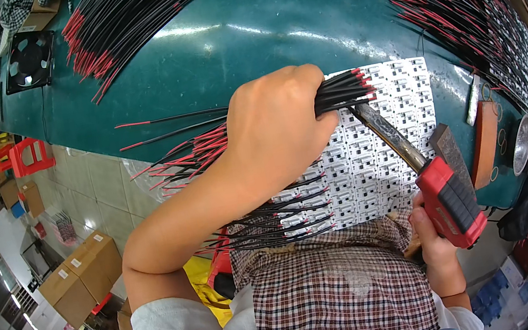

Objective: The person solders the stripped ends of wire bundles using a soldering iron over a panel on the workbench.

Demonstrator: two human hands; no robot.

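My left hand is closed round a bundle of black wires with red ends, held over a white panel of small circuit boards. More wires trail out to the left behind my wrist. My right hand grips a soldering iron by its red and black handle; most of its fingers are hidden. The iron's dark metal shaft slants up and left, its tip beside the wire bundle near my left fingers. Several black wires lie in rows across the panel's lower left part.
A large pile of wires lies at the far left of the green table, near a black fan. At right are panels with wires, a dark bar, an orange-brown block and a metal bowl.
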